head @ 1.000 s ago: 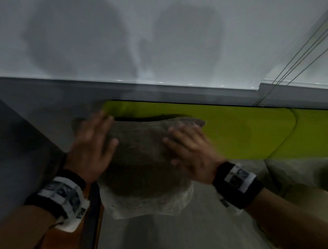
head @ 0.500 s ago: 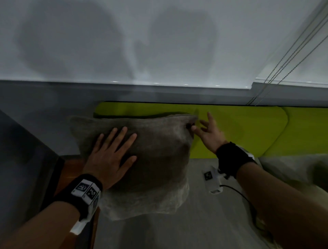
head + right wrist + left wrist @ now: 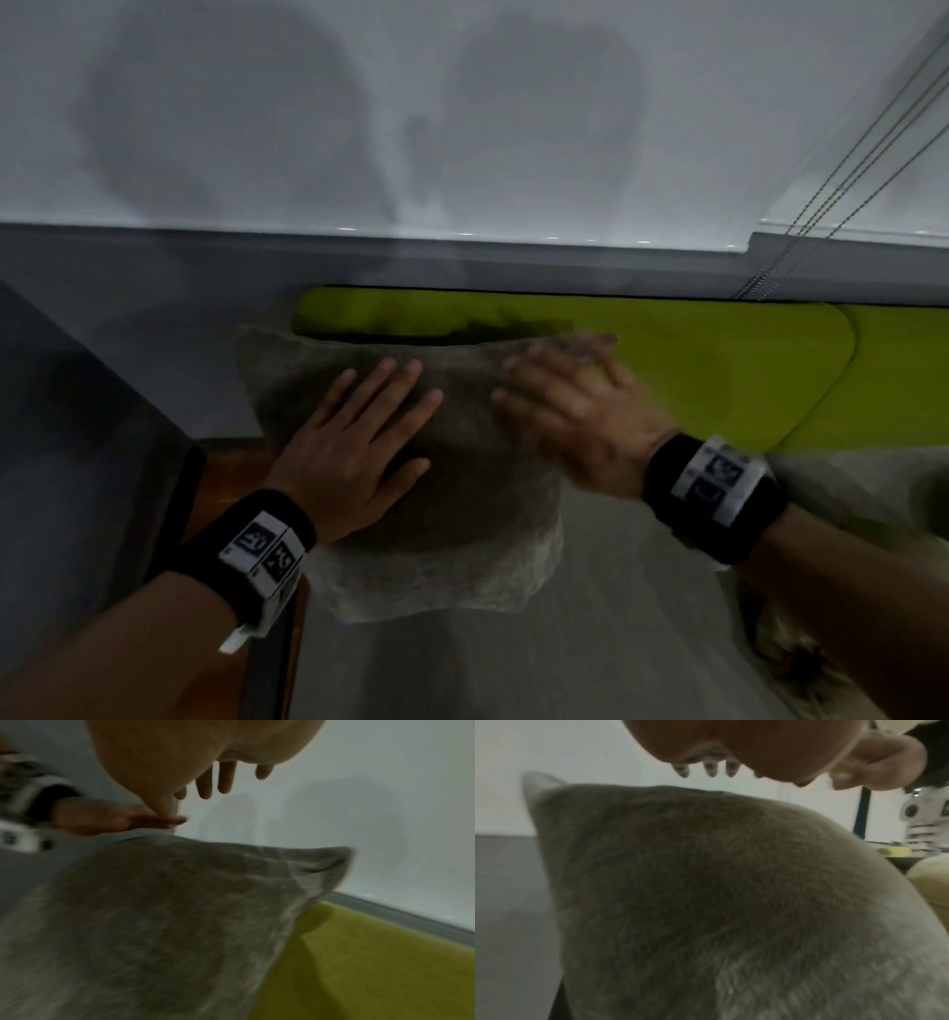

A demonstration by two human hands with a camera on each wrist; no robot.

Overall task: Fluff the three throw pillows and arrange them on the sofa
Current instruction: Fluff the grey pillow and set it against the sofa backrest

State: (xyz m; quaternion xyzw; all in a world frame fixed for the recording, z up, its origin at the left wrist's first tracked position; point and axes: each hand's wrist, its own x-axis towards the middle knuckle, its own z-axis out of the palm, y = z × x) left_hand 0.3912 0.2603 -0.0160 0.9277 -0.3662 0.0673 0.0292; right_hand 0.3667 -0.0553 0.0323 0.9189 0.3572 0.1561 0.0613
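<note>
A grey-brown throw pillow (image 3: 462, 462) stands upright at the left end of the sofa, leaning on the green back cushion (image 3: 693, 360). My left hand (image 3: 359, 442) lies flat on its front with straight, spread fingers. My right hand (image 3: 570, 406), blurred by motion, rests open on the pillow's upper right part near the corner. In the left wrist view the pillow (image 3: 706, 902) fills the picture below my left hand (image 3: 731, 756). In the right wrist view my right hand (image 3: 205, 770) hovers over the pillow (image 3: 154, 923) with straight fingers.
A second pale pillow (image 3: 873, 493) lies at the right edge on the grey sofa seat (image 3: 590, 642). A dark grey armrest (image 3: 77, 462) rises at left beside a strip of brown wood (image 3: 231, 478). A white wall (image 3: 462, 128) and blind cords (image 3: 847, 169) stand behind.
My right hand came back from the pillow's top right corner onto its front face. My left hand stayed flat on the pillow, and the pillow stands a little more upright.
</note>
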